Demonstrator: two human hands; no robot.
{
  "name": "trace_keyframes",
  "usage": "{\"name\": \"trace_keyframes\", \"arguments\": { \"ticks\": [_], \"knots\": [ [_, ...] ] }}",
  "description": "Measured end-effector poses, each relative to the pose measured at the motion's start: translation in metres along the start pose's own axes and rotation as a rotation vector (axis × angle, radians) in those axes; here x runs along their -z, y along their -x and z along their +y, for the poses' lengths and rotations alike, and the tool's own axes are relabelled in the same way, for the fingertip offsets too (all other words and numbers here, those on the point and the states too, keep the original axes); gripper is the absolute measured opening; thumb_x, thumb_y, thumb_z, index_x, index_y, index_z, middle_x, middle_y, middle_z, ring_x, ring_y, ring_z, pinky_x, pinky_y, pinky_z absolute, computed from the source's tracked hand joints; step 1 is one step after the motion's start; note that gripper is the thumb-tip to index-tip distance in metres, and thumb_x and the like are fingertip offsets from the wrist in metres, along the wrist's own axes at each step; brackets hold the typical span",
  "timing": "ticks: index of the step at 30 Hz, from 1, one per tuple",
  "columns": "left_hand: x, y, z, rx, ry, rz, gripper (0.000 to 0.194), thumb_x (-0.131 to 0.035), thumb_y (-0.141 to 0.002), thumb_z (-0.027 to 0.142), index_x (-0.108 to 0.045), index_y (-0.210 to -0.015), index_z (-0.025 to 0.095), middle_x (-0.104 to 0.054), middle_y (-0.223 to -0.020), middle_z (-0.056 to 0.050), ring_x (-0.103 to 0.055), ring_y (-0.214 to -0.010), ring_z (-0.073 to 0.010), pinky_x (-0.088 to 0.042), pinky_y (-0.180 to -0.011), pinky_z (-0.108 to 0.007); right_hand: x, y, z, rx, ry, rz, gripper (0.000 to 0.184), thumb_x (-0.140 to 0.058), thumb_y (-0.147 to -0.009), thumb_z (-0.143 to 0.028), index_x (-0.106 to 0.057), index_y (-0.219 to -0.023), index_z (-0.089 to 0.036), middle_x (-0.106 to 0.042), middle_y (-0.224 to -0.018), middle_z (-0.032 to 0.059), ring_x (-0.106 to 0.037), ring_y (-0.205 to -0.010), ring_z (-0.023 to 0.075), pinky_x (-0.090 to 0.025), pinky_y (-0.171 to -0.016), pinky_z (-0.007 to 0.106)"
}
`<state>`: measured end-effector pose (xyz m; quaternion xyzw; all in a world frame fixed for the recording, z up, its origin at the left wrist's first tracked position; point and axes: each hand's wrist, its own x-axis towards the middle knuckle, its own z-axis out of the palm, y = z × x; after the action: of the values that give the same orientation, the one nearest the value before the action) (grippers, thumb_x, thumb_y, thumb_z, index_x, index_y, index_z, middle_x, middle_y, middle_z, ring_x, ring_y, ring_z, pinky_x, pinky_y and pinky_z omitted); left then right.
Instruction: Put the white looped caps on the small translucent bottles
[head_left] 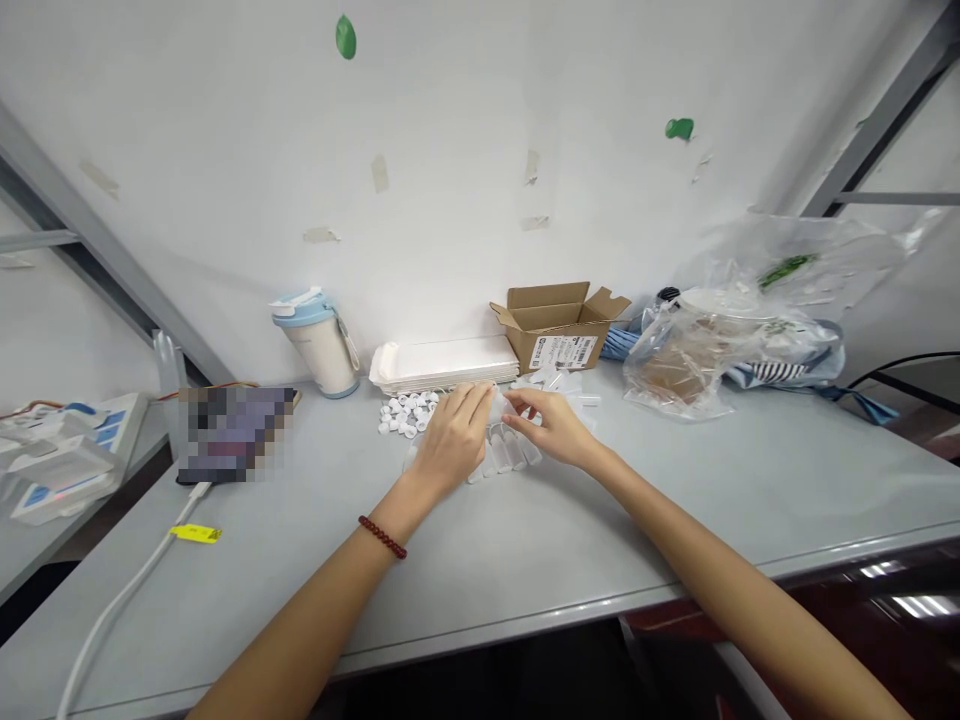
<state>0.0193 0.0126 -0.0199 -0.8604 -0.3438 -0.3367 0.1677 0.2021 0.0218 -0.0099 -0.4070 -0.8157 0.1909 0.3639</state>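
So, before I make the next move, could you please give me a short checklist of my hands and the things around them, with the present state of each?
1. Hands at the work: ok, left hand and right hand are close together by the translucent tubes.
2. Firm grip on the translucent piece between the hands: cannot tell, it is partly covered.
3. White caps uncovered: ok, most lie loose beside the left hand.
4. Every tube visible: not ok, the hands hide part of the group.
5. Cardboard box open: ok, flaps raised.
6. White cable away from the hands: ok.
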Motion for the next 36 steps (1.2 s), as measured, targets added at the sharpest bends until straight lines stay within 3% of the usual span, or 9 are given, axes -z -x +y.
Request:
{"name": "trace_keyframes", "arguments": {
  "ticks": [10, 20, 27, 36],
  "knots": [
    [-0.005, 0.002, 0.011, 0.028, 0.207, 0.098, 0.044, -0.035, -0.080, -0.002, -0.050, -0.119, 0.011, -0.058, -0.117, -0.015, -0.050, -0.115, -0.0241, -0.048, -0.096, -0.045, -0.002, 0.002, 0.009, 0.095, 0.157, 0.060, 0.020, -0.052, -0.085, -0.022, -0.061, -0.101, -0.014, -0.061, -0.077, 0.0054, -0.055, -0.069, 0.0166, -0.043, -0.064, 0.027],
    [-0.005, 0.002, 0.016, 0.118, 0.226, 0.089, 0.043, -0.038, -0.082, 0.002, -0.044, -0.124, 0.011, -0.053, -0.123, -0.016, -0.051, -0.119, -0.0224, -0.046, -0.101, -0.039, -0.007, 0.003, 0.015, 0.144, 0.162, 0.157, 0.024, -0.050, -0.086, -0.016, -0.056, -0.109, -0.017, -0.064, -0.090, 0.0096, -0.060, -0.081, 0.0206, -0.049, -0.068, 0.032],
    [-0.006, 0.003, 0.015, 0.063, 0.121, -0.006, 0.044, -0.038, -0.083, 0.003, -0.042, -0.126, 0.009, -0.047, -0.129, -0.019, -0.047, -0.123, -0.0272, -0.047, -0.098, -0.042, -0.010, 0.005, 0.014, 0.189, 0.173, 0.157, 0.044, -0.042, -0.089, -0.014, -0.039, -0.132, -0.023, -0.063, -0.100, 0.0098, -0.061, -0.089, 0.0214, -0.052, -0.073, 0.035],
    [-0.003, 0.002, 0.019, 0.028, 0.067, -0.072, 0.042, -0.037, -0.082, 0.003, -0.044, -0.123, 0.008, -0.044, -0.132, -0.023, -0.049, -0.121, -0.0312, -0.053, -0.089, -0.044, -0.010, 0.007, 0.011, 0.218, 0.244, 0.142, 0.038, -0.040, -0.090, -0.015, -0.043, -0.127, -0.018, -0.063, -0.104, 0.0139, -0.062, -0.088, 0.0236, -0.052, -0.073, 0.038]
  ]
}}
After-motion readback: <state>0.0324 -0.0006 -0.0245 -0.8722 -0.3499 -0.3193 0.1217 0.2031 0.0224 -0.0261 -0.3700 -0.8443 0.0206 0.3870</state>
